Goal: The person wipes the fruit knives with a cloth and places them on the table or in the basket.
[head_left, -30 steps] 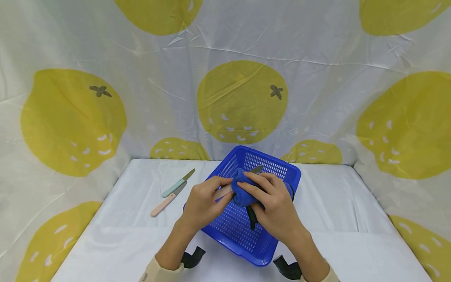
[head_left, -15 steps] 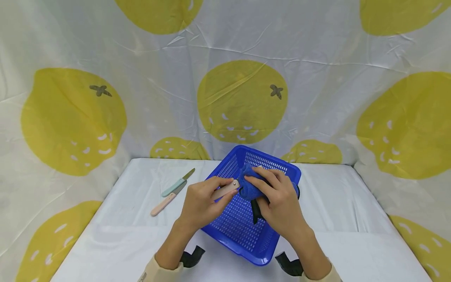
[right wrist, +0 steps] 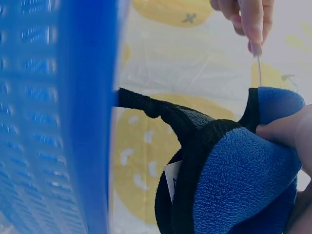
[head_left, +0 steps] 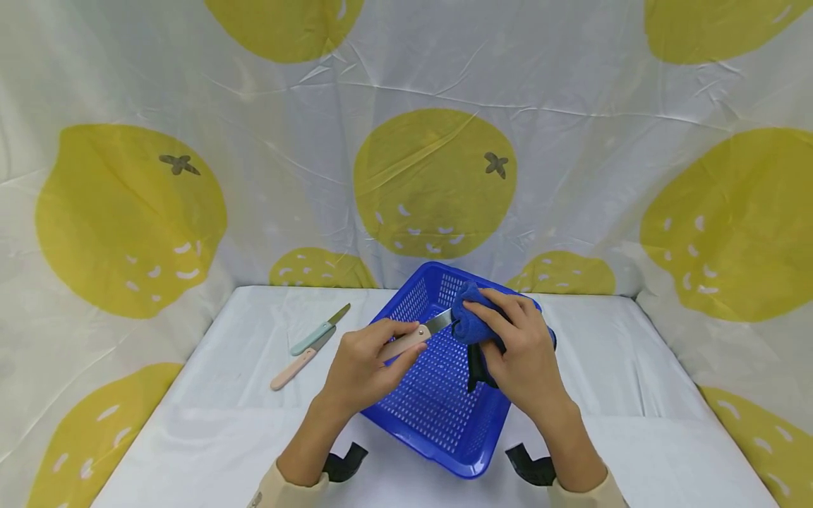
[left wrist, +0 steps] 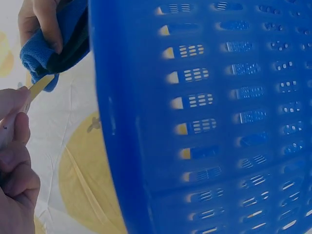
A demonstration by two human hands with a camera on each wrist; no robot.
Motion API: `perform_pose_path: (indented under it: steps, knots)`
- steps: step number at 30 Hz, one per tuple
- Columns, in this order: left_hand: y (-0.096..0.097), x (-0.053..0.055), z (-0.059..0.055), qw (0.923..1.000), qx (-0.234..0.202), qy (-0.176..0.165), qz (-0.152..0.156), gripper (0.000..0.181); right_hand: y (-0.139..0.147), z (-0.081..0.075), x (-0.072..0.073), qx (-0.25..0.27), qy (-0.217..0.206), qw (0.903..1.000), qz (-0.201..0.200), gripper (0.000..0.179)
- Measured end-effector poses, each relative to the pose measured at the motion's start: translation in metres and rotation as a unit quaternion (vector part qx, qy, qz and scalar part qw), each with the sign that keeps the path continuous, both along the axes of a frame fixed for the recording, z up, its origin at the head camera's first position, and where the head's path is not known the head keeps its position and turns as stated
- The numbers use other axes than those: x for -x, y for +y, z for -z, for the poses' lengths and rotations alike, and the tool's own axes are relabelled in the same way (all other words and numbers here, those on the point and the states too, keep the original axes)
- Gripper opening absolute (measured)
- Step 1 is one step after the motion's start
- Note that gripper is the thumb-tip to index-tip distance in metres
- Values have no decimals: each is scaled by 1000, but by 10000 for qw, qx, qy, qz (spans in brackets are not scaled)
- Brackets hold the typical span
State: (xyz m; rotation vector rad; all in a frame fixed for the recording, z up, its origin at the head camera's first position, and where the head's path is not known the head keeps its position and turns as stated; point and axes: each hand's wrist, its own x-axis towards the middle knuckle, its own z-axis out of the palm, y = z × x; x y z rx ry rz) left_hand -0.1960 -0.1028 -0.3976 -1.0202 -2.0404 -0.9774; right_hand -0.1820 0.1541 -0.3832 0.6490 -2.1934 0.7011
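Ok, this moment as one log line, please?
left hand: grips pale-handled knife; right hand: holds blue towel against blade; beneath: blue basket

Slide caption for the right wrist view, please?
Left hand pinches a knife, its blade meeting blue cloth gripped by the right hand.

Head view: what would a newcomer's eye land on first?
Large yellow lemons printed on the white fabric backdrop catch the eye first, behind the white-covered table. Below, over a bright blue perforated plastic basket, the left hand holds a pale-pink-handled metal knife, its blade reaching a blue, black-edged terry cloth in the right hand.
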Motion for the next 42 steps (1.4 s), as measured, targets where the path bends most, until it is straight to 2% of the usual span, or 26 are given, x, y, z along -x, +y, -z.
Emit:
perform_pose_path:
  steps: [5, 8, 11, 19, 27, 31, 42]
  knots:
    - [-1, -1, 2, 9997, -33, -175, 173, 30, 12, 1, 6, 99, 84, 9996, 257, 50]
    - [-2, 0, 1, 9995, -50, -279, 165, 28, 19, 2, 9, 180, 150, 9991, 353, 49]
    - [-4, 2, 2, 9996, -67, -228, 133, 28, 22, 2, 10, 252, 148, 9989, 358, 49]
    - [-7, 5, 2, 9999, -45, -70, 77, 30, 13, -2, 0, 460, -43, 9989, 75, 49]
    - [-4, 3, 1, 9996, 10, -285, 4, 32, -3, -7, -15, 240, -175, 9992, -284, 50]
    - [-2, 2, 1, 9995, 34, -325, 36, 31, -10, -7, -18, 113, -112, 9989, -452, 50]
    - [-3, 1, 0, 9998, 199, -100, 14, 32, -28, -4, -21, -213, 85, 9964, -813, 49]
